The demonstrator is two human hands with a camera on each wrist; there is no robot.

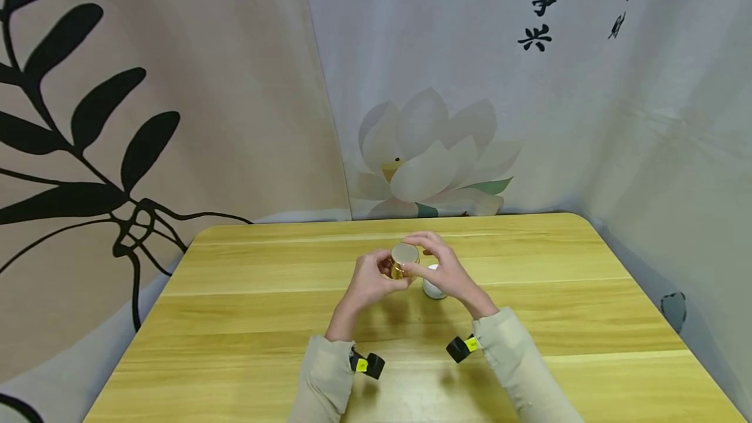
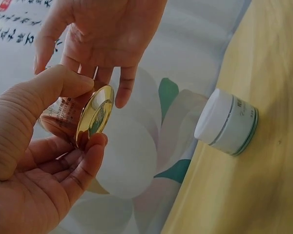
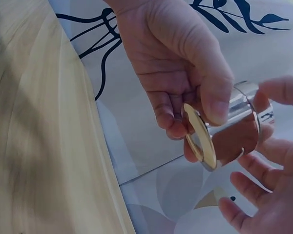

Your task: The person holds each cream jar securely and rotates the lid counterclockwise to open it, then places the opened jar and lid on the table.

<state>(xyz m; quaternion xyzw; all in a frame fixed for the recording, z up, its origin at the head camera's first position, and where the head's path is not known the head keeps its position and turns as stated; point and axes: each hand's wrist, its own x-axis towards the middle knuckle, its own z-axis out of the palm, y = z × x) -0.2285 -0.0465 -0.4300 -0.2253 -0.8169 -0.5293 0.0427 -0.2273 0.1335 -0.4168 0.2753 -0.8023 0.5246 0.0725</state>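
A shiny gold jar point(image 1: 405, 254) is held above the table between both hands. My left hand point(image 1: 373, 277) grips it; in the left wrist view that hand's thumb and fingers point(image 2: 78, 83) lie round the jar point(image 2: 63, 117) beside its flat gold end disc. My right hand point(image 1: 443, 269) has thumb and forefinger at the other end of the jar point(image 3: 234, 131), as the right wrist view shows, its other fingers point(image 3: 249, 185) spread loosely. A white-lidded jar point(image 2: 227, 122) stands upright on the table, partly behind the right hand in the head view.
The light wooden table point(image 1: 235, 318) reaches back to a hanging cloth point(image 1: 235, 83) printed with dark leaves, a pale flower and black characters. Both wrists wear small black devices, the left one point(image 1: 373, 365) and the right one point(image 1: 459, 348), just above the tabletop.
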